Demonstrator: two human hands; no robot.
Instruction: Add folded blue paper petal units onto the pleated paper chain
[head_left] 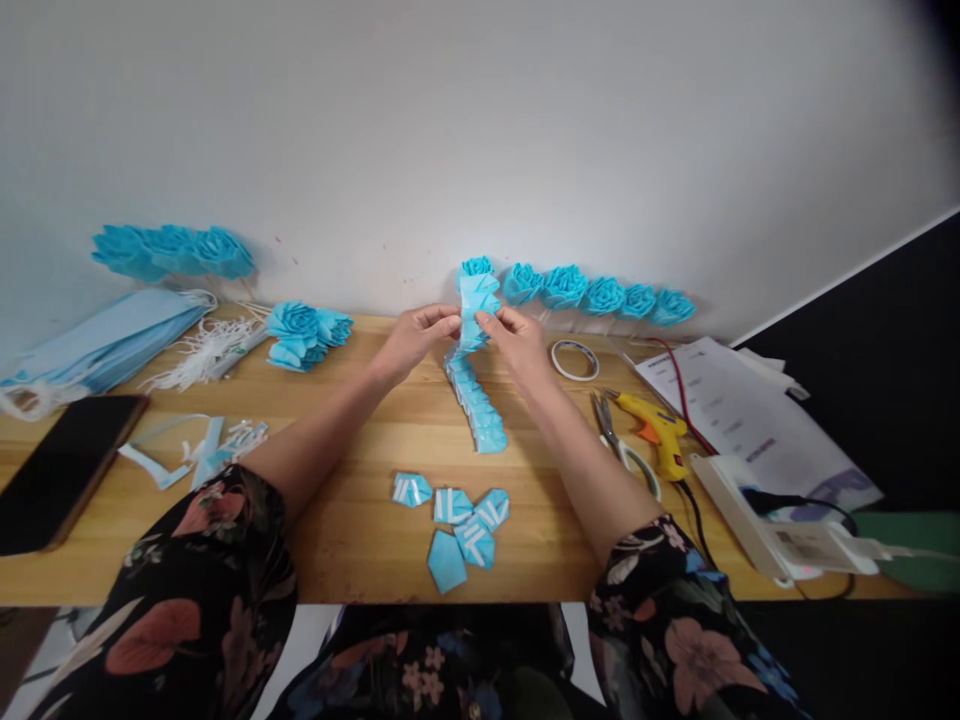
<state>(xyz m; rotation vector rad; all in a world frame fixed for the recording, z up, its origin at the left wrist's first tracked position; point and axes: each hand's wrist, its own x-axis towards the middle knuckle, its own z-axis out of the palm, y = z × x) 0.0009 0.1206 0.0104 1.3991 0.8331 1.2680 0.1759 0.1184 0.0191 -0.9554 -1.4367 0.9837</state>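
Observation:
A long strip of overlapping light-blue petals [474, 395] hangs from my fingers, its lower end reaching down to the wooden table. On its left edge my left hand [421, 338] is closed, thumb and forefinger pinched together. My right hand [516, 342] grips the opposite edge between thumb and fingers. Just behind the strip's upper end shows a blue flower [477, 266] against the wall. In front of me lie several loose folded blue pieces, among them one plain petal [448, 561] and one with white strips [411, 489].
Blue flowers [565, 287] lean along the wall on the right, more flowers [300, 335] on the left. A tape roll [553, 360], scissors [606, 418], a yellow glue gun [660, 425] and a power strip [739, 520] are rightward. Face masks [112, 335] and a phone [64, 470] lie leftward.

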